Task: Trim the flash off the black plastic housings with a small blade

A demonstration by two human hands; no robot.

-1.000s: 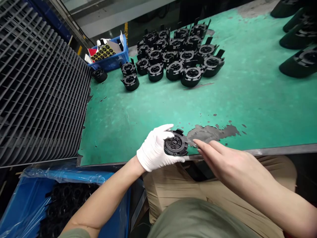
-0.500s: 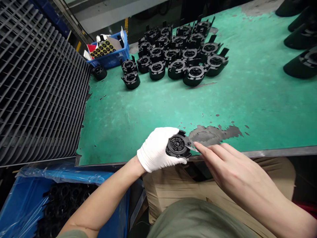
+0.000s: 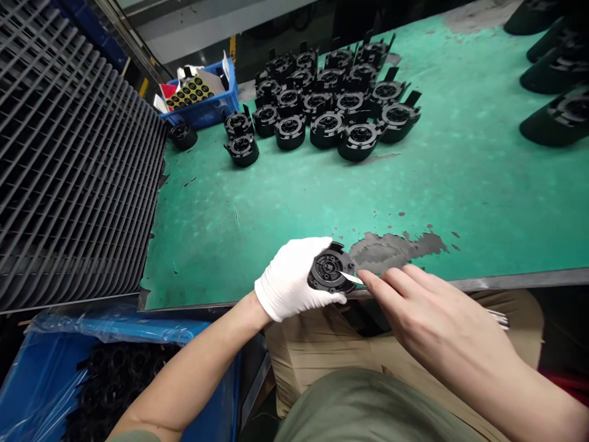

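Observation:
A white glove covers my left hand (image 3: 294, 279), whose fingers wrap round a round black plastic part (image 3: 327, 270) near the table's front edge. The part's face, with rings and small holes, is turned up. My bare right hand (image 3: 414, 307) is closed on a knife (image 3: 352, 278). Its thin pale blade points left, with the tip over the face of the black part; whether it touches cannot be made out. The knife's far end shows beyond the right hand, above my lap.
Many black round parts (image 3: 361, 138) stand on the green table (image 3: 285, 202). A blue basket (image 3: 207, 109) holds a sticker sheet. Black grid racks (image 3: 78, 153) rise at the left, above a blue bin (image 3: 41, 368) of black parts. Larger black cylinders (image 3: 552, 123) stand at the right.
The knife blade has swung and its tip lies further left, over the part's middle. The knife's far end now shows beyond my right hand. My left hand has kept its grip on the part.

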